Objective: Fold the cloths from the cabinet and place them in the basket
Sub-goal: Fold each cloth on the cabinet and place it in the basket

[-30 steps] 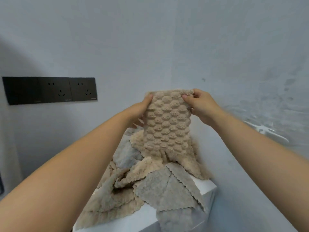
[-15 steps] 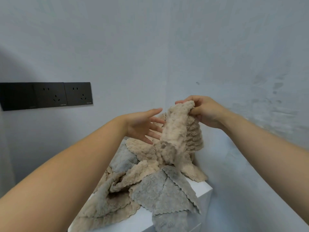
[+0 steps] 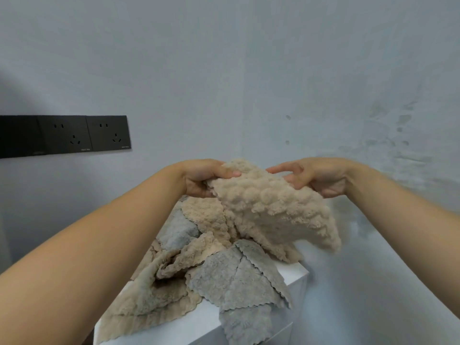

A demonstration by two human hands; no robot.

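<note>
The left hand (image 3: pixel 201 179) and right hand (image 3: pixel 316 176) each grip an upper edge of a beige cloth (image 3: pixel 271 207), which is stretched between them. Below the hands, a pile (image 3: pixel 224 277) of cloths lies on the white cabinet (image 3: pixel 292 273).

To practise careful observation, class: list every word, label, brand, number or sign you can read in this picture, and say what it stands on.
Black socket panel: small pale marks at the lower edge of its plates, too small and blurred to read.
Lifted beige cloth, other cloths, white cabinet: no text visible.
So there is nothing legible anywhere.
</note>
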